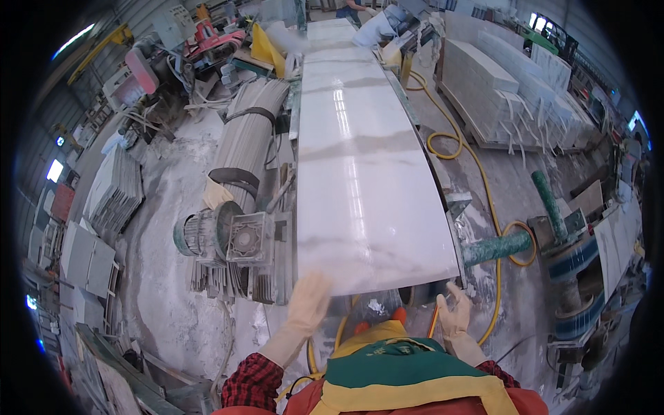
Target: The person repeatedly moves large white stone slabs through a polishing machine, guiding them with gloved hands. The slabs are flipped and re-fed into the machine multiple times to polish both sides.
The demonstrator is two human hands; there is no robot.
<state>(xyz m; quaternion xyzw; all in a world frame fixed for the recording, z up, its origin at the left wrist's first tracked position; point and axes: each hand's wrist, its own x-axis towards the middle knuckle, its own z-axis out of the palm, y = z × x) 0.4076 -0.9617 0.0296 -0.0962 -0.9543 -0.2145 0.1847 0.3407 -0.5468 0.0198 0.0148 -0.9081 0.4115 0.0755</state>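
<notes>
A long polished white stone slab (366, 200) with grey-brown veins lies lengthwise before me on a machine bed, its near edge just ahead of my body. My left hand (309, 299), in a pale glove, is at the slab's near left corner. Its fingers are blurred, so their grip on the edge is unclear. By the near right corner is my right hand (454, 309), also gloved, its fingers curved and apart with nothing between them. Whether its fingertips touch the slab cannot be made out. I wear a green and yellow apron (394, 370).
A dusty motor with gearbox (250, 236) stands left of the slab, beside a strapped bundle of strips (250, 128). A green roller (496, 247) juts out on the right. A yellow hose (492, 207) loops over the floor. Stone stacks (477, 86) stand far right. Another person (351, 10) is at the far end.
</notes>
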